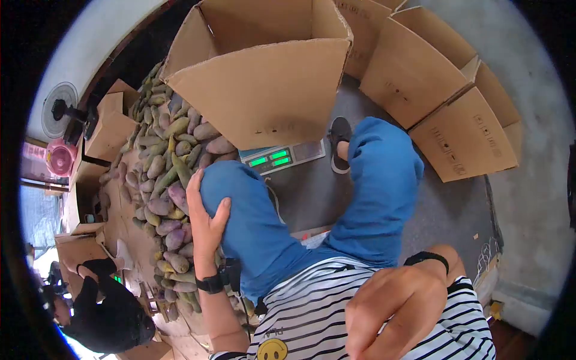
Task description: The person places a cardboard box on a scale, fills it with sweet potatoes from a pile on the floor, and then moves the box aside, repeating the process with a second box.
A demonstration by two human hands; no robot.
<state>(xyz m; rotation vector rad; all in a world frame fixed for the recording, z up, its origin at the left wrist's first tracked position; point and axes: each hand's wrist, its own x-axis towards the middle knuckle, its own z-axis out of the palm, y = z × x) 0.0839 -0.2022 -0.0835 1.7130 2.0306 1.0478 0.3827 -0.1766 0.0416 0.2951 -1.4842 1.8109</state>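
Note:
My left hand (207, 219) lies on my left knee in blue trousers (240, 204), fingers spread apart from the thumb, holding nothing. Close to the camera, in front of my striped shirt (324, 294), my right hand (396, 309) is raised with its fingers curled in. Whatever may be inside those fingers is hidden. Beyond my knees, an open cardboard box (258, 90) stands on a digital scale (282, 157) with lit green displays. Beside my left hand is a large heap of elongated green and purplish produce (162, 174).
Several open cardboard boxes (414, 69) stand in a row at the right by the wall. At the lower left a person in black (108, 312) bends near another box (81, 258). A grey fan (60, 108) and a pink fan (60, 157) are at the far left.

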